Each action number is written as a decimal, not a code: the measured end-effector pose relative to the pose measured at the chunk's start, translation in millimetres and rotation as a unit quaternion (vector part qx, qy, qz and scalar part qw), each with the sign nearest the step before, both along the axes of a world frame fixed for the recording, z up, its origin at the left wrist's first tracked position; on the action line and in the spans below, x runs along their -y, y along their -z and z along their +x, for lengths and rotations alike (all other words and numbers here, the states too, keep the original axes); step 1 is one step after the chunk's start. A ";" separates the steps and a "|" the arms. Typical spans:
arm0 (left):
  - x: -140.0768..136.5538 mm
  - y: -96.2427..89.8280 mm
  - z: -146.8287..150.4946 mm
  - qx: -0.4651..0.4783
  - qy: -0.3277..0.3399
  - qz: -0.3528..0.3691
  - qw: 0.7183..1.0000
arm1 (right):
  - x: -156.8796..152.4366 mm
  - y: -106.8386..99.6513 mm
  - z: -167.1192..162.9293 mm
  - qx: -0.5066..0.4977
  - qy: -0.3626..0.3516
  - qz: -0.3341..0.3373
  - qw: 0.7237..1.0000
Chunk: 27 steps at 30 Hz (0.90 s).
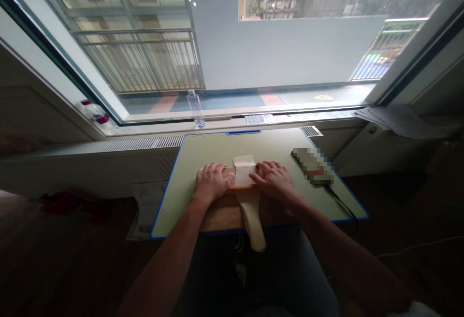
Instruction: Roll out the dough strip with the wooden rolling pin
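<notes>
A long strip of pale dough [245,174] lies across a wooden board [222,217], and its near end hangs over the front edge of the table toward my lap. Across the strip lies a wooden rolling pin [243,189]; only its middle shows, with both ends hidden beneath my hands. My left hand [213,180] is over the pin's left end, fingers curved forward and thumb pointing in toward the dough. On the other end rests my right hand [274,179] in a mirrored grip, its thumb close to the strip's right edge.
The board sits on a pale green, blue-edged tabletop [195,155]. To the right lies a blurred-out device [313,166] with a black cord [342,201]. A clear bottle [196,109] stands on the windowsill, and papers [398,121] lie at the right.
</notes>
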<state>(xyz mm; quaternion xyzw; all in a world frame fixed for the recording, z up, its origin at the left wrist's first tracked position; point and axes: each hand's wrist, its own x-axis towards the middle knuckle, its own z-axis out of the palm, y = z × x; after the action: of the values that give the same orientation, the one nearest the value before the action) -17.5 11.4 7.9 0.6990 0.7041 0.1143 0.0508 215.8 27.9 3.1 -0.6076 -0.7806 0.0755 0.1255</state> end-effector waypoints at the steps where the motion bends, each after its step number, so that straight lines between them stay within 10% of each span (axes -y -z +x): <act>1: 0.1 -0.1 0.0 0.000 0.000 -0.001 1.000 | 0.0 -0.1 -0.1 0.000 0.000 0.000 1.000; 27: 18.3 1.1 3.6 -0.012 0.001 0.020 1.000 | 17.0 3.5 1.3 0.023 -0.004 0.042 0.999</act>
<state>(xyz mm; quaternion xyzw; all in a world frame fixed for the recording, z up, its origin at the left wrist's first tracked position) -13.9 -6.8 6.7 0.7016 0.7018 0.1201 0.0284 217.1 10.9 -0.4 -0.6003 -0.7881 0.0295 0.1326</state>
